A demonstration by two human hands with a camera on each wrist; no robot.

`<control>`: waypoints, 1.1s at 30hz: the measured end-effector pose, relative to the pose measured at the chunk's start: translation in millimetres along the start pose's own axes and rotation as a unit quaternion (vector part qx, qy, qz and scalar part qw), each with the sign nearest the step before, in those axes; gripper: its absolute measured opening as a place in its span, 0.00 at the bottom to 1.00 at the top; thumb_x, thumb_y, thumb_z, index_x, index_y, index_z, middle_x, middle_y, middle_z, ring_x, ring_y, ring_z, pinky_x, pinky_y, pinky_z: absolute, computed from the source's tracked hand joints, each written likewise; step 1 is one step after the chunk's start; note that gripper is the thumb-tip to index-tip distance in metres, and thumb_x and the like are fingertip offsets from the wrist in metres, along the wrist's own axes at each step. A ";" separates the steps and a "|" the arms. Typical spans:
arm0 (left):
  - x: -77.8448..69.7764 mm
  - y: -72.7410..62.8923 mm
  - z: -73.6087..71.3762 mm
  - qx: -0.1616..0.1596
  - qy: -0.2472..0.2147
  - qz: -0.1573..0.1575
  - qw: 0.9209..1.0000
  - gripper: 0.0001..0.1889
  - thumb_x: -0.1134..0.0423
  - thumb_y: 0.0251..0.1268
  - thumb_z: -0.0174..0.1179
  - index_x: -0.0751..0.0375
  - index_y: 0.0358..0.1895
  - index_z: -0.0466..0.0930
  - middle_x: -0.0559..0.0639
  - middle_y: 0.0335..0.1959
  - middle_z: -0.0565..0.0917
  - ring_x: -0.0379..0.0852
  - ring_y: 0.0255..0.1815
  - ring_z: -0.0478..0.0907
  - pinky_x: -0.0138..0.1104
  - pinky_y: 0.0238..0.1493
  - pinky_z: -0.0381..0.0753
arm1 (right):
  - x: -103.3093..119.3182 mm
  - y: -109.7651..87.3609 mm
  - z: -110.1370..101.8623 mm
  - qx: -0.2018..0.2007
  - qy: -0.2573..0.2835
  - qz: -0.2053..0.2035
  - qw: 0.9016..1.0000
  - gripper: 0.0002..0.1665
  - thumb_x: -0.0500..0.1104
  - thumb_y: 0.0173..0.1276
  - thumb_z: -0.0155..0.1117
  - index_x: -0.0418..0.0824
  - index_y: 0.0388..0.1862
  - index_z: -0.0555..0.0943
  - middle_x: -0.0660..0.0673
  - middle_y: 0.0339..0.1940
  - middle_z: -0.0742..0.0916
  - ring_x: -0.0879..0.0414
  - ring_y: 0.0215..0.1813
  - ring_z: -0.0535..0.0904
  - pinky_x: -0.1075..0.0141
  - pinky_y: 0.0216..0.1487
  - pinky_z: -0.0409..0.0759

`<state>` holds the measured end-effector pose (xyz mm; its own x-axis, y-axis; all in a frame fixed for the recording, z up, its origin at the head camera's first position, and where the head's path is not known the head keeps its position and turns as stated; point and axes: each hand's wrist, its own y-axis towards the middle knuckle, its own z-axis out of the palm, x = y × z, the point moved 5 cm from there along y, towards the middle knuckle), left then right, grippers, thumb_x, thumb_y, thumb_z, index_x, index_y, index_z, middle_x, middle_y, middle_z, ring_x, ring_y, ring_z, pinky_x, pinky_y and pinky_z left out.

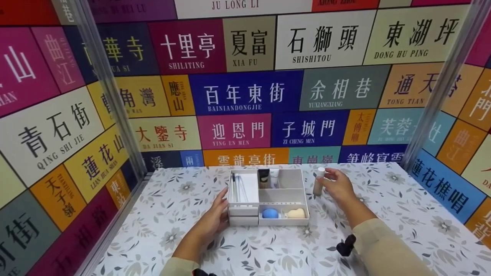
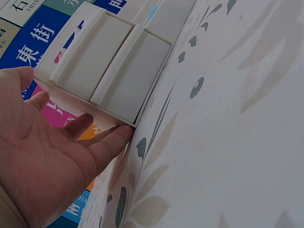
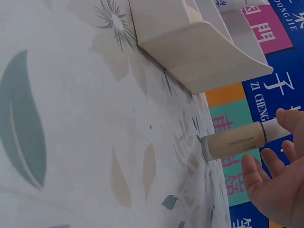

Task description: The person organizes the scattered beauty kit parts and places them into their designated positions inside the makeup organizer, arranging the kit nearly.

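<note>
In the head view, a cream desktop organizer (image 1: 282,196) stands on the table. My left hand (image 1: 218,211) rests its fingers along the organizer's left side. The left wrist view shows that hand (image 2: 61,147) with fairly straight fingers beside two drawer fronts (image 2: 137,76). To the organizer's right, my right hand (image 1: 339,188) holds a beige foundation bottle (image 1: 318,188) near its white cap. The right wrist view shows the bottle (image 3: 235,141) upright, base at the tabletop, with the thumb of my right hand (image 3: 280,180) at the cap; the index finger is hidden.
The organizer holds slender brushes (image 1: 239,188), a black tube (image 1: 264,178), a white tube (image 1: 274,178), a blue makeup sponge (image 1: 270,213) and a cream sponge (image 1: 295,213). A leaf-patterned cloth (image 1: 153,214) covers the table. Walls of colourful signs (image 1: 245,92) and metal posts (image 1: 111,88) surround it.
</note>
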<state>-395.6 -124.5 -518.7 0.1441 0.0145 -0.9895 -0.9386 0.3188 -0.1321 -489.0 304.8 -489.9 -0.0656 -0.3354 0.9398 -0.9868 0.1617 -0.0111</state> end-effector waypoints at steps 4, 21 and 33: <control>-0.8 0.3 0.2 -0.001 0.003 -0.002 1.000 0.30 0.42 0.88 0.41 0.21 0.86 0.47 0.55 0.91 0.45 0.69 0.88 0.55 0.59 0.86 0.59 | -2.7 3.2 1.4 -0.003 -0.009 0.013 1.000 0.41 0.53 0.80 0.65 0.41 0.85 0.65 0.35 0.83 0.72 0.40 0.82 0.69 0.47 0.80 0.75; -1.6 -0.6 1.5 0.015 0.000 0.015 1.000 0.32 0.42 0.88 0.41 0.24 0.87 0.43 0.55 0.92 0.43 0.69 0.89 0.50 0.60 0.87 0.56 | 19.6 -7.0 4.9 -0.031 -0.023 -0.049 0.998 0.33 0.51 0.83 0.62 0.39 0.79 0.71 0.35 0.75 0.78 0.41 0.75 0.78 0.50 0.74 0.81; -0.3 0.7 1.6 0.003 -0.008 0.008 1.000 0.32 0.44 0.88 0.41 0.23 0.87 0.45 0.55 0.92 0.45 0.68 0.88 0.55 0.59 0.86 0.60 | 62.4 -23.1 7.9 -0.042 0.039 -0.083 0.995 0.34 0.55 0.79 0.67 0.41 0.76 0.74 0.38 0.74 0.80 0.43 0.74 0.77 0.48 0.78 0.77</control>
<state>-395.8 -122.7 -518.4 0.1349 0.0343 -0.9903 -0.9388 0.3242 -0.1166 -471.4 272.8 -433.6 0.1123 -0.2905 0.9503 -0.9670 0.1881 0.1718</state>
